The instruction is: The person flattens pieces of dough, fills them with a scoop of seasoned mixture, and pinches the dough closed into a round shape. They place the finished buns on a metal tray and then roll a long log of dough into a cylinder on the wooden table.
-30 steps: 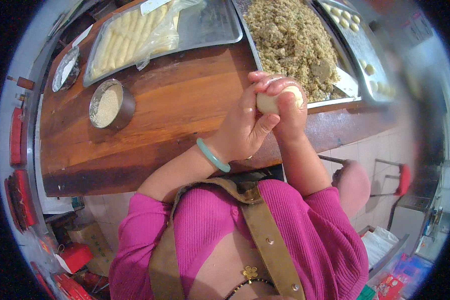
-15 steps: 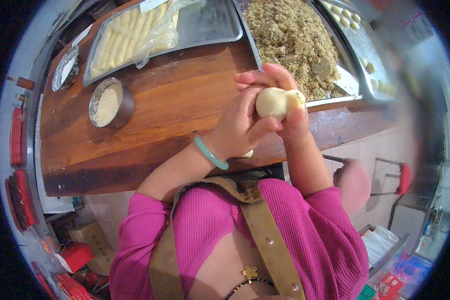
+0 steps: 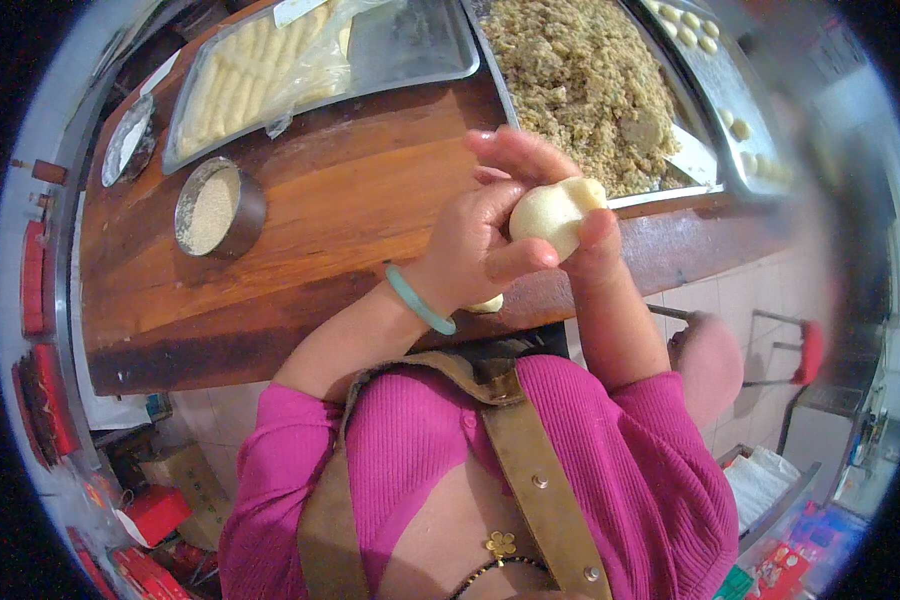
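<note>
A pale, smooth dough ball (image 3: 548,222) with a pinched nub at its upper right sits between my two hands above the table's near edge. My left hand (image 3: 478,235), with a green bangle on the wrist, cups its left side, thumb along the bottom. From the right, my right hand (image 3: 596,250) holds the ball, its thumb against the side just below the nub. Fingers reach behind the ball toward the upper left, partly hidden. Another small piece of dough (image 3: 486,305) lies on the table, mostly covered by my left wrist.
A tray of crumbly filling (image 3: 580,90) stands just beyond my hands, a white scraper (image 3: 694,158) at its corner. Farther right, a tray (image 3: 735,95) carries small dough balls. At left are a tray of dough strips (image 3: 255,80) under plastic, a round tin (image 3: 240,215) and a bowl (image 3: 130,140).
The dough ball has turned slightly between my hands, and its nub now points more upward. My left thumb has shifted slightly down along it. Both hands keep their hold.
</note>
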### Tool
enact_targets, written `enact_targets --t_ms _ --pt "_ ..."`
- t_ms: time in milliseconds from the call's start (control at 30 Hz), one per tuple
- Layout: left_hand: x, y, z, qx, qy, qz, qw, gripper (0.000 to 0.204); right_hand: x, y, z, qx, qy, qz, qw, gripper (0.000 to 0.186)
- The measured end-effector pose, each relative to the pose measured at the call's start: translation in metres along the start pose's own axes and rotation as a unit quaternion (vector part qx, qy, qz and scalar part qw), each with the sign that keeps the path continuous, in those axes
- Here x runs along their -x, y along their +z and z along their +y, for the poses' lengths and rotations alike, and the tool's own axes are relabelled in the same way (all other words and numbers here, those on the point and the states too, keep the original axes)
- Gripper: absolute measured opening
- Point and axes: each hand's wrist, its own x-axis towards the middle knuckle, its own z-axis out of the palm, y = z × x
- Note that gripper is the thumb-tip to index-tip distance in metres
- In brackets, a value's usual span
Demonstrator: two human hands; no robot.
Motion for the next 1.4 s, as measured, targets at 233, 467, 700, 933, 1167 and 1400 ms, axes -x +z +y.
enact_targets --t_ms 233,467,700,933,1167,1400 --pt "-0.008 0.021 0.007 -0.097 0.06 0.135 0.984 0.063 0.004 -0.022 0.009 0.005 -0.061 0.012 0.998 0.046" --pt "-0.01 0.015 0.004 0.074 0.044 0.053 0.995 0.061 0.001 -0.008 0.004 -0.068 -0.026 0.014 0.997 0.05" --pt "-0.012 0.02 -0.001 -0.128 0.102 0.122 0.979 0.066 0.0 -0.025 0.013 -0.084 -0.053 0.009 0.995 0.048" --pt "-0.008 0.011 -0.005 0.021 -0.03 0.051 0.998 0.061 0.001 -0.035 0.019 -0.078 -0.087 -0.053 0.992 0.053" --pt "-0.017 0.019 0.01 0.05 0.045 0.099 0.993 0.047 0.002 -0.025 0.0 0.03 0.014 0.087 0.996 0.045" --pt "-0.013 0.005 0.008 0.017 0.017 0.164 0.986 0.036 0.008 -0.026 -0.023 0.082 0.173 0.192 0.962 0.029"
